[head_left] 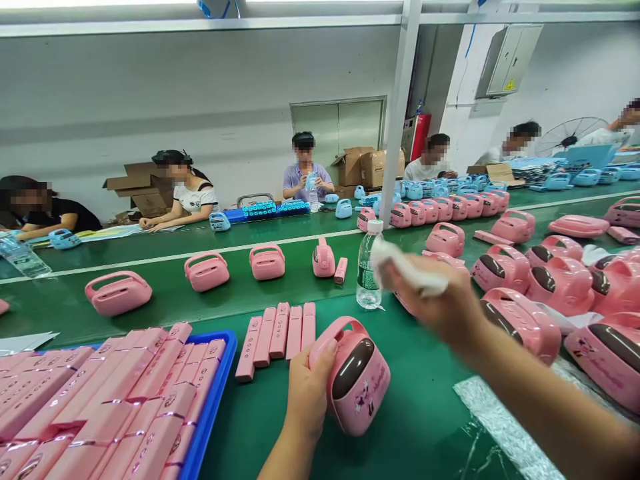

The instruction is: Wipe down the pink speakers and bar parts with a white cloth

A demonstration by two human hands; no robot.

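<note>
My left hand (311, 387) grips a pink speaker-like unit (357, 393) by its side and carry handle. The unit is tilted, showing a dark glossy window and a printed cartoon figure on its front. Above and to the right of it, my right hand (435, 300) is closed around a folded white cloth (413, 270), slightly blurred and apart from the unit. A clear water bottle (369, 273) with a white cap stands just behind the cloth. Several pink rectangular bars (279, 333) lie side by side left of the held unit.
A blue tray (210, 400) piled with pink bars fills the lower left. More pink units (557, 283) crowd the right side, near clear plastic wrap (500, 420). Pink units also line the green belt (160, 257). Several people sit across it, and a metal post (400, 113) rises there.
</note>
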